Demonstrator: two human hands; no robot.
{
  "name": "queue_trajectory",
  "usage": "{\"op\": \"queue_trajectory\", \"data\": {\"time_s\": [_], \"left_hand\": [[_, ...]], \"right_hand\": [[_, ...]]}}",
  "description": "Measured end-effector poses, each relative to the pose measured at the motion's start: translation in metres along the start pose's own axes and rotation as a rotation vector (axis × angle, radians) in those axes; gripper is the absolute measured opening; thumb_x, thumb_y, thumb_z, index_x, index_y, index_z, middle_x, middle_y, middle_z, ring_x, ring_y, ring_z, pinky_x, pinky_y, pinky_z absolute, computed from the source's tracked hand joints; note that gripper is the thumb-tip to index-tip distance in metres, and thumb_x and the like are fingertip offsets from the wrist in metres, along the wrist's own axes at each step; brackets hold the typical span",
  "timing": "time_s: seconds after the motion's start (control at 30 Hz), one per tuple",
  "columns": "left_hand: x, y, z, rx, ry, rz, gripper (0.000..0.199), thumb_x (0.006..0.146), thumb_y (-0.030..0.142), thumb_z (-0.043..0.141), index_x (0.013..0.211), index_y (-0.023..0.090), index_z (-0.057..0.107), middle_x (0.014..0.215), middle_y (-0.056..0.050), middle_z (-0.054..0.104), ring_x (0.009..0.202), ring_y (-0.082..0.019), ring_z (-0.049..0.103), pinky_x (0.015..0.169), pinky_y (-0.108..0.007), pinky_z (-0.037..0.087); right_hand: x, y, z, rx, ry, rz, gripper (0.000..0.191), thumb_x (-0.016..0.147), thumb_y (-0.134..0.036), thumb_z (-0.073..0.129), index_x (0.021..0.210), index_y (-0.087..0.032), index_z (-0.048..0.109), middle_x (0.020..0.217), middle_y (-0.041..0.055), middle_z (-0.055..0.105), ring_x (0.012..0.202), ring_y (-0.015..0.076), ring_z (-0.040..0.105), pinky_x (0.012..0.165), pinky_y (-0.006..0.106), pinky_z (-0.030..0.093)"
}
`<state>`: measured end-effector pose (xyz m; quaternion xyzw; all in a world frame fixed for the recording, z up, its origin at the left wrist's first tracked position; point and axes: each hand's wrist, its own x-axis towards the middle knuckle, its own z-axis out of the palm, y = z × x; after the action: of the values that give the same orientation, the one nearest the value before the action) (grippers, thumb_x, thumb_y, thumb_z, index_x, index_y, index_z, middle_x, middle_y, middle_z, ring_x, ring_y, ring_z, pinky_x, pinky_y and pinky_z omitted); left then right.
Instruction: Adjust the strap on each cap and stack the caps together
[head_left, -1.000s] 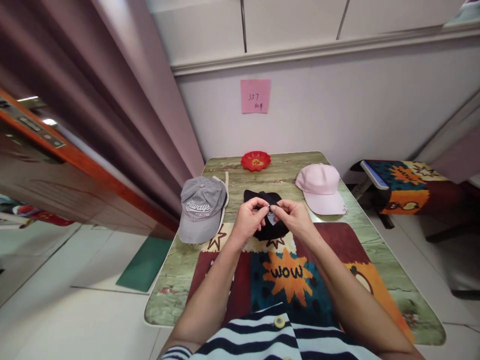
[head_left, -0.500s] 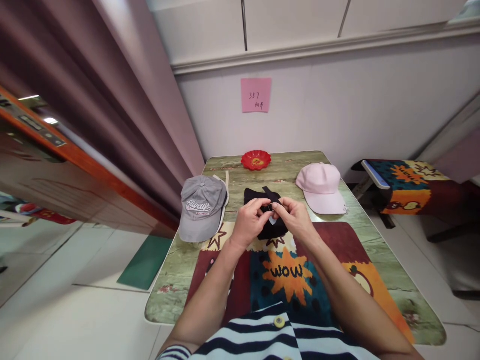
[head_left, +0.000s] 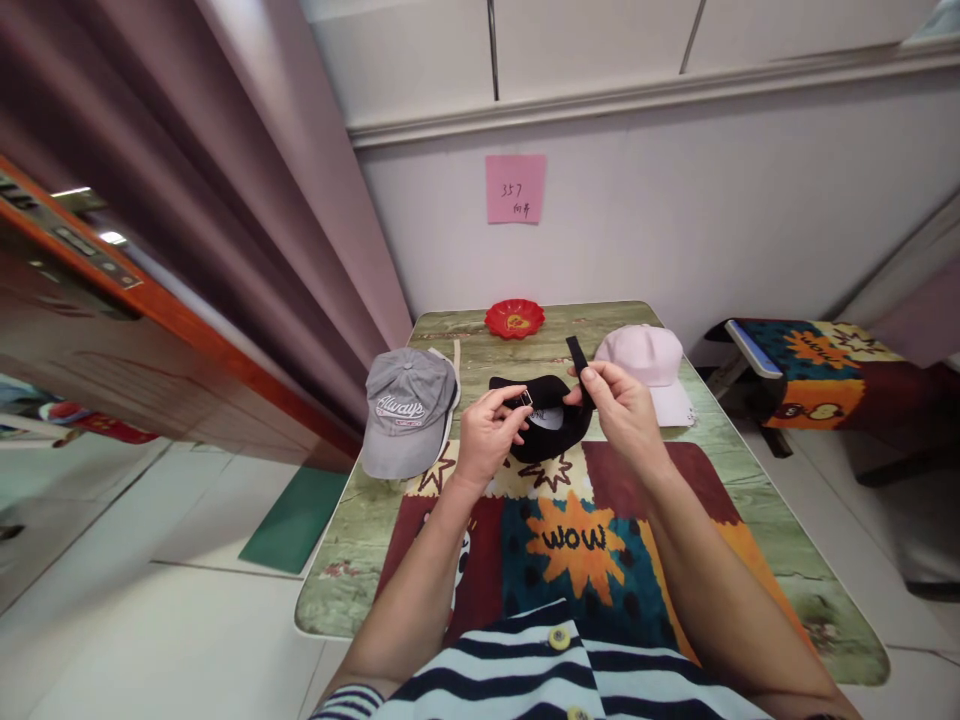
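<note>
A black cap lies on the table with its inside and a pale label facing me. My left hand pinches the metal buckle at the cap's back opening. Between the thumb and fingers of my right hand is the cap's black strap, its free end pointing up. Strap and buckle are apart. To the left sits a grey cap with "Always" on its front. Behind my right hand is a pale pink cap, partly covered by that hand.
A red scalloped dish stands at the table's far edge, below a pink note on the wall. A colourful "WOW" mat covers the near part of the wooden-patterned table. A stool stands at the right.
My hands have moved apart. The right hand has drawn the strap to the right, away from the buckle, while the left keeps hold of the buckle. The cap's inside shows more.
</note>
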<state>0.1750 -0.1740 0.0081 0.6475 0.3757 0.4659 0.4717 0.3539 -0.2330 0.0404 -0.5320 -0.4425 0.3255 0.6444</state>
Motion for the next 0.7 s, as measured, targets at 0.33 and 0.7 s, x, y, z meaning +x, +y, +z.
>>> {"op": "queue_trajectory", "data": {"time_s": [0.33,0.7], "left_hand": [[-0.002,0.001,0.005,-0.071,-0.012,-0.078,0.04,0.077,0.034,0.077,0.111,0.013,0.073,0.074,-0.003,0.071,0.055,-0.011,0.066,0.044,-0.018,0.055],[-0.004,-0.002,0.006,-0.02,-0.039,-0.07,0.036,0.078,0.032,0.075,0.11,0.014,0.073,0.089,-0.006,0.072,0.057,-0.01,0.066,0.045,-0.018,0.056]], "right_hand": [[-0.009,0.023,0.003,-0.151,-0.033,0.077,0.033,0.087,-0.05,0.064,0.085,-0.018,0.067,0.066,0.0031,0.07,0.058,0.0159,0.061,0.054,0.025,0.041],[-0.01,0.03,0.01,-0.165,-0.156,0.171,0.031,0.087,-0.048,0.061,0.088,-0.018,0.068,0.059,-0.0003,0.064,0.053,0.0137,0.052,0.054,0.026,0.037]]}}
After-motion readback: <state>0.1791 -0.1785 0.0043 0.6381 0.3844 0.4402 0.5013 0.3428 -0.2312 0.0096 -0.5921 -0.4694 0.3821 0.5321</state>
